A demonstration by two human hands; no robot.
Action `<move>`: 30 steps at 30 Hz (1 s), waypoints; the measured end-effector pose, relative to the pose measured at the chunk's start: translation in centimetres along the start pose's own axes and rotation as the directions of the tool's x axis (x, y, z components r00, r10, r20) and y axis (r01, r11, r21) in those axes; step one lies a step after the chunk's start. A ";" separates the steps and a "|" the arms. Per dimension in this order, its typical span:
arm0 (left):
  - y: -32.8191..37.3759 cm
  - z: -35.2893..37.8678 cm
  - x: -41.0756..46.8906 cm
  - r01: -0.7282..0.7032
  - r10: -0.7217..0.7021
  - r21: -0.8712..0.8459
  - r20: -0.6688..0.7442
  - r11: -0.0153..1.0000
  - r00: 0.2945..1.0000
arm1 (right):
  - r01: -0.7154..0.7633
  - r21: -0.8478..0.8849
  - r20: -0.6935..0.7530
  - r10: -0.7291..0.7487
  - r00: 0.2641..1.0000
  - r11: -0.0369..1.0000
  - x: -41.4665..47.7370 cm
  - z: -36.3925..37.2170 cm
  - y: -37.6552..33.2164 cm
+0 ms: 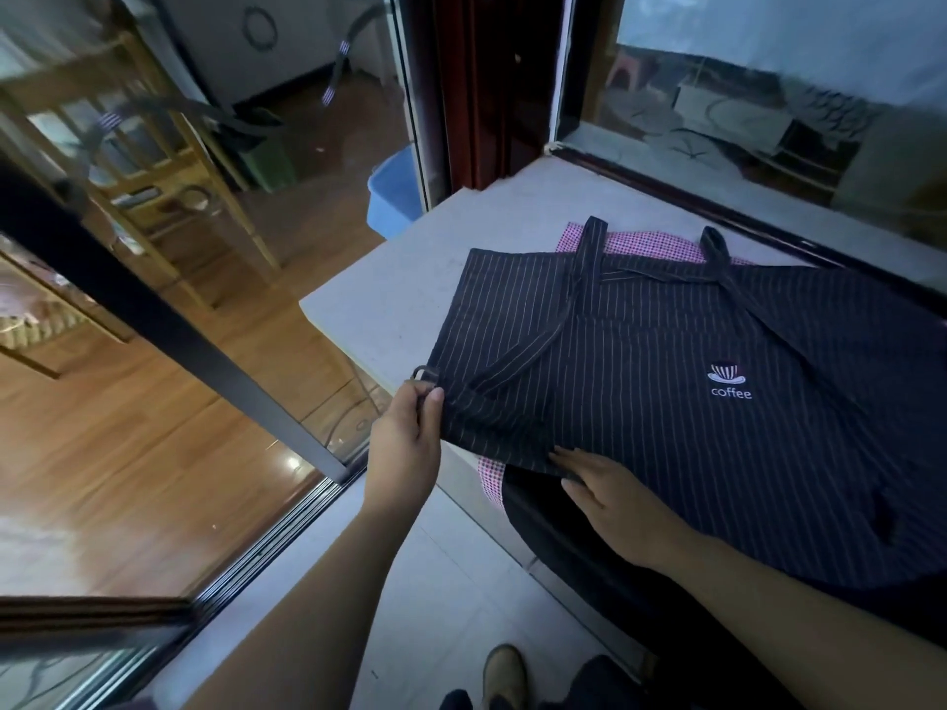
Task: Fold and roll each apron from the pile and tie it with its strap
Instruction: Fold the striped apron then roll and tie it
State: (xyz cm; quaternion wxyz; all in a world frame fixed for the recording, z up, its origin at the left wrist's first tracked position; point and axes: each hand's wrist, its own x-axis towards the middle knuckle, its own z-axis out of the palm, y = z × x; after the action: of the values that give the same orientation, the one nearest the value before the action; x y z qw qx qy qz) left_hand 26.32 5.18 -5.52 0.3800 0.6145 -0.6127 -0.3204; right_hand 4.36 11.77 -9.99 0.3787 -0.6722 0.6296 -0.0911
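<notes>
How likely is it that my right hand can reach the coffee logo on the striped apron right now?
Probably yes. The right hand lies flat and empty on the striped apron, and the coffee logo sits face up further across the same cloth, with nothing covering it or lying between.

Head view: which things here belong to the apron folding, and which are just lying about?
Job: black striped coffee apron, its strap, pink checked cloth beneath it, grey ledge; left hand pinches the apron's corner, right hand presses flat on it.
Lying about: blue tub, wooden rack and green bin beyond the glass.
</notes>
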 end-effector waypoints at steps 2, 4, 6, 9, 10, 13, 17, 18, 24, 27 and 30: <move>-0.8 -0.4 0.5 -0.021 0.015 0.140 0.045 0.990 0.999 | -0.025 -0.048 0.028 0.027 0.999 0.999 0.0 0.3 0.0; -2.3 -0.8 0.8 0.026 -0.072 0.307 0.140 0.951 0.988 | -0.074 -0.135 0.071 0.084 0.994 0.988 0.0 0.8 0.1; -4.1 -1.2 0.3 0.126 -0.216 0.393 0.195 0.911 0.957 | -0.095 -0.235 0.087 0.119 0.989 0.967 0.0 1.3 0.1; -6.2 -1.4 -0.9 0.319 -0.371 0.307 0.125 0.897 0.920 | -0.092 -0.284 0.085 0.120 0.989 0.954 0.2 1.8 -0.2; -6.6 -1.5 -1.2 0.376 -0.405 0.244 0.080 0.894 0.911 | -0.091 -0.292 0.086 0.121 0.989 0.952 0.3 1.9 -0.2; -6.7 -1.0 -1.6 0.507 -0.508 -0.032 -0.026 0.862 0.861 | -0.087 -0.300 0.071 0.113 0.991 0.950 0.3 2.0 -0.2; -5.3 -0.2 -1.2 0.517 -0.596 -0.515 0.015 0.684 0.803 | -0.093 -0.281 0.069 0.116 0.991 0.955 0.4 2.0 -0.2; -5.0 0.0 -0.9 0.481 -0.562 -0.493 -0.019 0.725 0.827 | -0.095 -0.272 0.068 0.118 0.991 0.958 0.4 2.0 -0.2; -4.0 -0.6 -0.1 -0.201 0.221 0.244 -0.055 0.949 0.974 | -0.106 -0.199 0.062 0.120 0.991 0.974 0.5 1.9 -0.2; -4.7 -1.7 0.3 -0.214 0.200 0.262 0.079 0.941 0.977 | -0.116 -0.179 0.060 0.129 0.990 0.977 0.5 1.8 -0.2; -5.5 -2.1 -1.0 -0.111 0.071 0.210 0.188 0.971 0.980 | -0.116 -0.188 0.067 0.131 0.989 0.975 0.6 1.6 -0.4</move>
State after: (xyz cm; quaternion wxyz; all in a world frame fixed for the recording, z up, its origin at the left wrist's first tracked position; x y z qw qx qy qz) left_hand 30.88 6.10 -9.25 0.2674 0.5925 -0.7036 -0.2870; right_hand 5.73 11.80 -11.13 0.3447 -0.6669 0.6604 0.0177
